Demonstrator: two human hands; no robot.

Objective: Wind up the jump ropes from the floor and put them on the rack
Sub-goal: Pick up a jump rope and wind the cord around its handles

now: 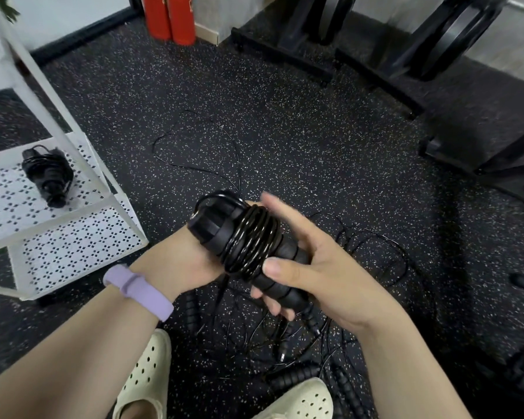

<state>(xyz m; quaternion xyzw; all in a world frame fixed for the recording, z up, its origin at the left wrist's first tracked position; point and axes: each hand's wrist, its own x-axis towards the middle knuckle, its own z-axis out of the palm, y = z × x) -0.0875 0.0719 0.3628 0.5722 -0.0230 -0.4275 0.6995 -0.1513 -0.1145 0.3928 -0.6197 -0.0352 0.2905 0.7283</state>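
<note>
At nine o'clock, on the perforated shelf of the white rack [73, 237]: one wound jump rope [47, 176], black, cord wrapped round its paired handles, lying on its side.

Centre, held above the floor: second jump rope bundle [248, 246], two black foam-grip handles side by side, glossy thin cord coiled tightly round their middle. Left hand [182, 261], purple band at the wrist, holds the upper end from behind; its fingers are hidden by the bundle, so their curl cannot be confirmed. Right hand [309, 261] cradles the lower end, thumb pressed across the handle just below the coils, fingers curled beneath.

Six o'clock, on the speckled floor [315, 131] between the cream clogs [146, 379]: loose ropes [285, 343], tangled, with ribbed handles among them; cord loops trail toward twelve o'clock.

Handling, as judged: light; handles firm and grippy; cord slick, springy, liable to unwind. Best taken across the coils, pinning the free end.
</note>
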